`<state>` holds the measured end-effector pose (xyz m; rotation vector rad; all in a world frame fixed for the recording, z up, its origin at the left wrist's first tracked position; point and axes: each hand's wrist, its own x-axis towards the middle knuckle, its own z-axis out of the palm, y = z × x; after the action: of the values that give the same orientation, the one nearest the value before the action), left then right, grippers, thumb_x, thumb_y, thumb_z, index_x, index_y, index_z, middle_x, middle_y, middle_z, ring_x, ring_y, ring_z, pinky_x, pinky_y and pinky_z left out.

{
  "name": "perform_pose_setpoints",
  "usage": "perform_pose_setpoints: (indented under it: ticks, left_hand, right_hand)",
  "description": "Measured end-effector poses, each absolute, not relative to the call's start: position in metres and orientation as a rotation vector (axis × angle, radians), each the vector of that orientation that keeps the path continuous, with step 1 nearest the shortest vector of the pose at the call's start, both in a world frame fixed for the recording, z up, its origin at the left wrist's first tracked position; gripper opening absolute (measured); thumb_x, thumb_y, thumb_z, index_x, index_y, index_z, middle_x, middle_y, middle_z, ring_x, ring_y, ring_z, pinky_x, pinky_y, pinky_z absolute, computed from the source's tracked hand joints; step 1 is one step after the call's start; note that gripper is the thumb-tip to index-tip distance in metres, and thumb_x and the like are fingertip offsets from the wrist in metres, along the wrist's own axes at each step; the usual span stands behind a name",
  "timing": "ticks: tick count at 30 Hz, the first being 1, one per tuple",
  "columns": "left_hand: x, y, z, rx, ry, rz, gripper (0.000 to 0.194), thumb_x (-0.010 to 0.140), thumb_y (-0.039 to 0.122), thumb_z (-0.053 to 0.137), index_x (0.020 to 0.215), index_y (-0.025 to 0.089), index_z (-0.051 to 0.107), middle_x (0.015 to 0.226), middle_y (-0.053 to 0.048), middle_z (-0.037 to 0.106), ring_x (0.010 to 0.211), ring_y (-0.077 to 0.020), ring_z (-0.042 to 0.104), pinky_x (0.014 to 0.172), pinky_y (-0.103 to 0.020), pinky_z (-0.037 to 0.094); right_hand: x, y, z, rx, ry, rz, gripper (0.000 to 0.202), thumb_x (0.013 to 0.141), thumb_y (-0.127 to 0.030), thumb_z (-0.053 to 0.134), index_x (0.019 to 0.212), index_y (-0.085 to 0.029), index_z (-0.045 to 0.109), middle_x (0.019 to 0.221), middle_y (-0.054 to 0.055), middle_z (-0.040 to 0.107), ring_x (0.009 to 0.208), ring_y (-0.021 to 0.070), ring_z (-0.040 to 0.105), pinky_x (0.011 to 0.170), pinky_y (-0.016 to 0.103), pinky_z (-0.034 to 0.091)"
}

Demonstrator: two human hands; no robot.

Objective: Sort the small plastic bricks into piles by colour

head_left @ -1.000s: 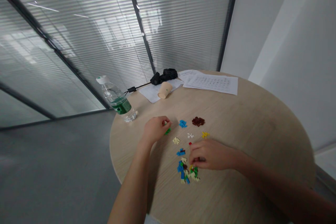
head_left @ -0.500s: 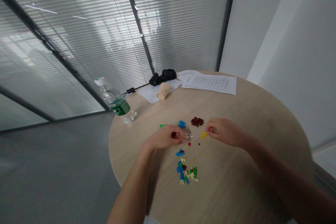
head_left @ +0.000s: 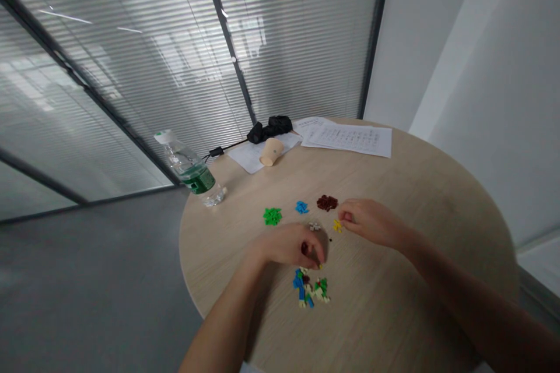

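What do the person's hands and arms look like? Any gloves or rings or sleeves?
The left hand and right hand are bare, without gloves. No sleeves cover the forearms in view. I see no rings, watch or bracelet.

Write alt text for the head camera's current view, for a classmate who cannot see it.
Left hand reaches down just beyond a mixed brick pile on a round table; right hand is by the yellow pile. Nearby lie green, blue and brown piles; toward the edge, a bottle, a cup and papers.
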<state>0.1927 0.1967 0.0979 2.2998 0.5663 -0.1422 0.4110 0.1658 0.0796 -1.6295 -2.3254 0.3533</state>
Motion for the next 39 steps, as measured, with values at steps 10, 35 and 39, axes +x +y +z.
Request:
perform_pose_setpoints:
  ticks: [10, 35, 39]
  left_hand:
    - [0.196, 0.194, 0.096, 2.448, 0.582, -0.088, 0.010, 0.068, 0.015, 0.063, 0.073, 0.020, 0.071, 0.059, 0.003, 0.062, 0.052, -0.0068, 0.051, 0.049, -0.018, 0.031]
    - [0.203, 0.193, 0.095, 2.302, 0.919, 0.654, 0.018, 0.080, 0.028, 0.053, 0.083, 0.016, 0.066, 0.052, 0.007, 0.036, 0.048, -0.0052, 0.034, 0.051, -0.017, 0.027]
    - [0.196, 0.197, 0.101, 2.303, 0.928, 0.524, 0.021, 0.077, 0.030, 0.056, 0.090, 0.017, 0.063, 0.053, 0.008, 0.040, 0.049, -0.0054, 0.036, 0.051, -0.017, 0.029]
  right_hand:
    - [0.408, 0.164, 0.081, -1.510, -2.317, 0.412, 0.009, 0.077, -0.021, 0.054, 0.072, -0.018, 0.061, 0.071, 0.002, 0.063, 0.065, 0.0131, 0.054, 0.061, 0.024, 0.034]
    - [0.386, 0.160, 0.084, -1.213, -1.781, 1.149, 0.023, 0.077, -0.035, 0.051, 0.068, -0.014, 0.059, 0.057, -0.002, 0.052, 0.048, 0.0076, 0.040, 0.047, 0.020, 0.029]
    - [0.398, 0.164, 0.081, -1.356, -1.950, 0.792, 0.014, 0.076, -0.028, 0.055, 0.075, -0.016, 0.063, 0.066, 0.001, 0.060, 0.059, 0.0108, 0.050, 0.054, 0.022, 0.034]
